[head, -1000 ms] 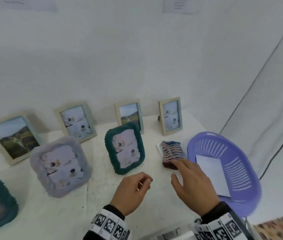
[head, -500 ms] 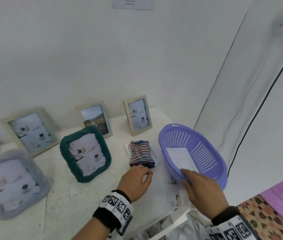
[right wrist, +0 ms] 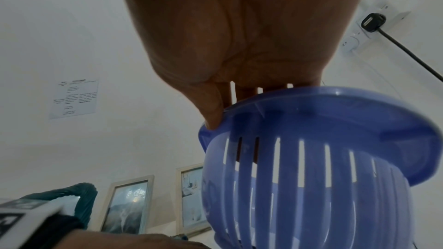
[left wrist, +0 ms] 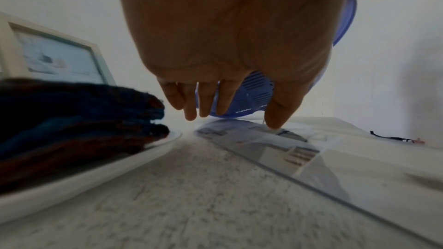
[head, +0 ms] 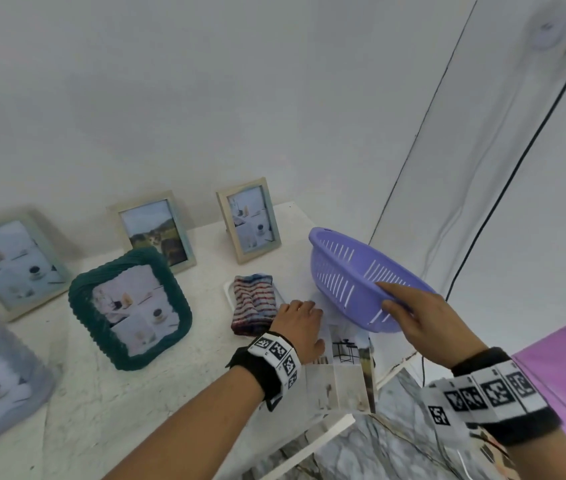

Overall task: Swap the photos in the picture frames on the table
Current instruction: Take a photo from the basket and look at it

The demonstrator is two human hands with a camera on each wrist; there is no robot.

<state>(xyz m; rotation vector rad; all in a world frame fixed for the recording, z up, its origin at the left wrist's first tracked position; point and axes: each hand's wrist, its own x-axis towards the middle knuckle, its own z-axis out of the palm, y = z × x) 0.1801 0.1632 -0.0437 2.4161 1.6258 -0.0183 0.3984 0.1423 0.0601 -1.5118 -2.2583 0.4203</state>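
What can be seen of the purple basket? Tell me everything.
The purple basket is an oval, plastic-looking bowl with a broad flat rim and rows of narrow slots through its wall. It is tilted, its opening turned away toward the wall, above the table's right end. The right hand grips its near rim, thumb under the rim in the right wrist view, fingers over the edge. Whether its far edge still touches the table cannot be told.
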